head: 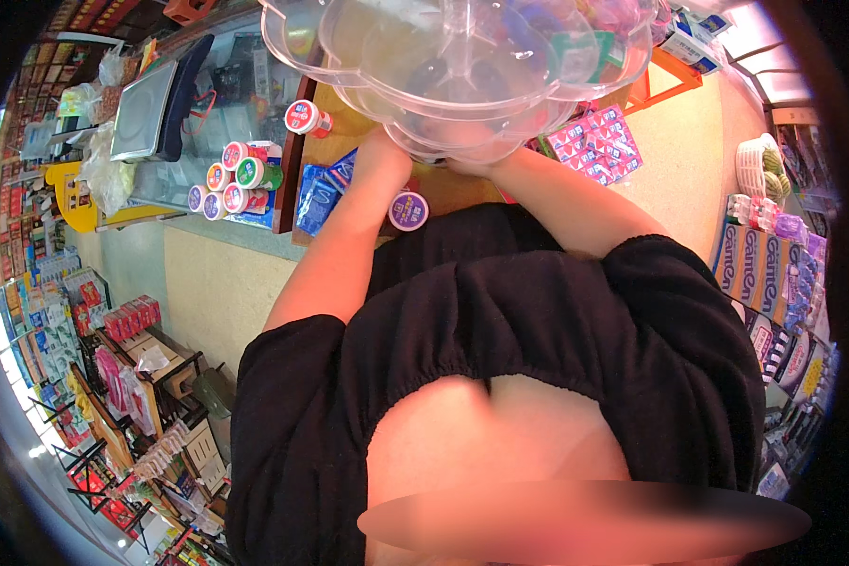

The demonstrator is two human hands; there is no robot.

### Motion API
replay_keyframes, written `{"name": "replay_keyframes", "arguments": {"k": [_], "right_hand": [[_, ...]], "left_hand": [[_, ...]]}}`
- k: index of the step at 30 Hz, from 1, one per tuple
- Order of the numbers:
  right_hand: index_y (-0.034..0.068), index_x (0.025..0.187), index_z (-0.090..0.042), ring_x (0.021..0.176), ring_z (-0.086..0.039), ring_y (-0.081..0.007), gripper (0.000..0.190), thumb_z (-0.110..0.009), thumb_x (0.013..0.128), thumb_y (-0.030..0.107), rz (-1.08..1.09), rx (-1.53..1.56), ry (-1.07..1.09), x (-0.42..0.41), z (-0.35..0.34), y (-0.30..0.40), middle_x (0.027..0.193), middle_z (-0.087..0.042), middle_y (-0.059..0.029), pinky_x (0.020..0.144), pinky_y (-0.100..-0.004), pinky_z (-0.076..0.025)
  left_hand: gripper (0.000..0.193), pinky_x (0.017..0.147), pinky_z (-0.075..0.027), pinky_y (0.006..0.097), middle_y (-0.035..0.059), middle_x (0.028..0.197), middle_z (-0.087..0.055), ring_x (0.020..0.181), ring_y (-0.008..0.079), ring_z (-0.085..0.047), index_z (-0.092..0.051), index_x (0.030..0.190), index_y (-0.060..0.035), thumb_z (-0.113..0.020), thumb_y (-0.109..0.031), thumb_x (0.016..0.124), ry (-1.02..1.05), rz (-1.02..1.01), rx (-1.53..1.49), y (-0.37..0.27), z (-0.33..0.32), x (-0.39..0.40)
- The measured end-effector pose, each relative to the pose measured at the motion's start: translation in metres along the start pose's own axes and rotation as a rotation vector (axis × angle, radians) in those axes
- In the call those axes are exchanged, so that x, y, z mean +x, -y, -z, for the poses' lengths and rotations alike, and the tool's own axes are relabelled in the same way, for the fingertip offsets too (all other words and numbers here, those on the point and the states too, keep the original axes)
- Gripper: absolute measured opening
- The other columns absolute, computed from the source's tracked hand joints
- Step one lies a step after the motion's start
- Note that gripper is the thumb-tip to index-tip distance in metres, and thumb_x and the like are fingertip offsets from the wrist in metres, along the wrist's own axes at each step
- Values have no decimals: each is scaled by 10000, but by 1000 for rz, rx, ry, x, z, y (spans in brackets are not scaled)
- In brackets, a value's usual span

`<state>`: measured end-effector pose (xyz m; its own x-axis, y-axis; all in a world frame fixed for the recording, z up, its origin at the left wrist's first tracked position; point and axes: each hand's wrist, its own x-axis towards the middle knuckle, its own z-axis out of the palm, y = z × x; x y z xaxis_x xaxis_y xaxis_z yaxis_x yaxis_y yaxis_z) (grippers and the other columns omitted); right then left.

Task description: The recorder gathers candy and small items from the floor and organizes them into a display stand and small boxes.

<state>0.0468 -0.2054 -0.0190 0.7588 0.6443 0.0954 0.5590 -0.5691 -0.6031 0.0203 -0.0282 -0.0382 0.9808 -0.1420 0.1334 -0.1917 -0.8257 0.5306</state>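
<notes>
A clear plastic tiered stand (460, 106) with scalloped trays rises in front of me, its top cut off by the picture's edge. My left hand (389, 161) reaches to the left of its lower trays, and my right hand (477, 161) reaches beneath their near edge. The trays and wrists hide the fingers of both hands. Close to my left forearm lies a purple-lidded tub (408, 211). Blue packets (318, 201) lie left of that arm on a wooden surface (439, 185). Beyond them is a red-lidded tub (301, 117). Pink patterned packs (598, 145) lie right of the stand.
On the left, a glass counter (166, 187) bears several stacked tubs (235, 198) with coloured lids and a metal-topped weighing scale (145, 110). An orange frame (668, 81) stands far right. Stocked shelves (141, 417) line the lower left; cartons (753, 272) and a white basket (750, 166) stand right.
</notes>
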Motion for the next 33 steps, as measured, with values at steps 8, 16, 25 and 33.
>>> {"name": "replay_keyframes", "arguments": {"k": [8,16,25,33], "right_hand": [[44,1036,-618,1011,-567,-357,264,-578,797,149,16,364,-138,-25,-8,-29,1046,-615,-201,873,-416,-433],[41,1079,-594,991,-568,-343,283,-561,870,229,-73,-9,55,-8,-22,-14,1094,-602,-201,857,-402,-445],[24,1028,-596,938,-572,-399,235,-552,821,126,-98,-25,-40,9,-43,-21,999,-618,-223,810,-435,-458],[37,952,-644,917,-601,-387,225,-592,740,91,153,-202,38,-2,-27,-30,972,-626,-218,782,-454,-480]], "left_hand": [[241,774,-479,465,219,944,-637,932,396,-592,-645,968,-56,-514,-213,842,95,100,92,8,-3,10],[316,781,-486,460,229,981,-631,937,389,-599,-619,1049,-82,-516,-304,849,-99,19,131,41,-2,44],[309,806,-497,439,224,1025,-627,977,368,-601,-666,970,-59,-481,-276,853,268,216,234,6,2,29],[312,829,-497,429,207,1035,-636,988,365,-606,-671,994,-66,-496,-262,826,274,373,180,4,6,35]]}}
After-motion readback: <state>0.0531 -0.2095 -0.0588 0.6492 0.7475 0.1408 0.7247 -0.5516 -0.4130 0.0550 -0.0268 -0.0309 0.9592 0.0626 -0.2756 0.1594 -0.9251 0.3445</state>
